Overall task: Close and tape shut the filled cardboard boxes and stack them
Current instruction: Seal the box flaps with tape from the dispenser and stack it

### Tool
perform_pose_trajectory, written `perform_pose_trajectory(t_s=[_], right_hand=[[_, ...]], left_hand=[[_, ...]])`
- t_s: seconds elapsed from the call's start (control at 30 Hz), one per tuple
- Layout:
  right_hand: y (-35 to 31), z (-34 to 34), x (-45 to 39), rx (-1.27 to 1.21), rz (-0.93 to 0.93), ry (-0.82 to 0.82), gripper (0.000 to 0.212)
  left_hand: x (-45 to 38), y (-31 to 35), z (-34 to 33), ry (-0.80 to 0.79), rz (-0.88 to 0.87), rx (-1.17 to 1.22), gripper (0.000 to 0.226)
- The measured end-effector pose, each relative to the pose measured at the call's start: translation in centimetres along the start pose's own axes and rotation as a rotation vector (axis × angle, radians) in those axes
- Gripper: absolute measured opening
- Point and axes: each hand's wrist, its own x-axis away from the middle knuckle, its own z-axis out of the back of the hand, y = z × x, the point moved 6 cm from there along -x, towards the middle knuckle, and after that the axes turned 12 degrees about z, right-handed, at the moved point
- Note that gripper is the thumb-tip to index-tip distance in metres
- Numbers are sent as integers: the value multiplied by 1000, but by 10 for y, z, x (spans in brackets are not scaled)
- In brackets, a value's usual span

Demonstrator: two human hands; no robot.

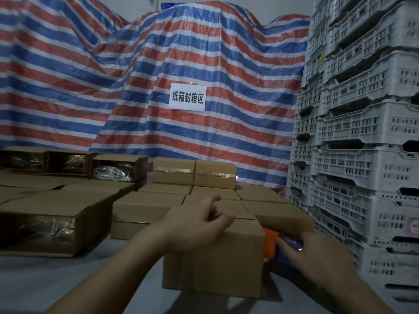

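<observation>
Head view: left hand [199, 220] presses box [215, 257] flaps, fingers loosely curled; right hand [317, 252] grips tape dispenser [281, 245]; pull tape straight along the seam.

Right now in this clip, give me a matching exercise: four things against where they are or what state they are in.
Things:
1. left hand
2. tape dispenser
3. white crates
4. paper sign

Places or states:
A. stacked high along the right side
B. stuck on the striped tarp
C. resting on top of the nearest cardboard box
D. gripped by the right hand against that box's right side

Pairs: 1-C, 2-D, 3-A, 4-B
</observation>
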Motion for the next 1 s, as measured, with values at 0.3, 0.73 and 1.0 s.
perform_pose_trajectory(t_s=[0.3, 0.73, 1.0], right_hand=[[-53, 118, -108, -598, 72, 151, 80], [-136, 59, -131, -1177, 159, -379, 54], [-142, 62, -135, -1079, 198, -360, 54]], left_hand=[[-13, -18, 17, 16, 109, 435, 52], [-20, -35, 29, 141, 346, 1120, 81], [-17, -42, 38, 111, 425, 1266, 68]])
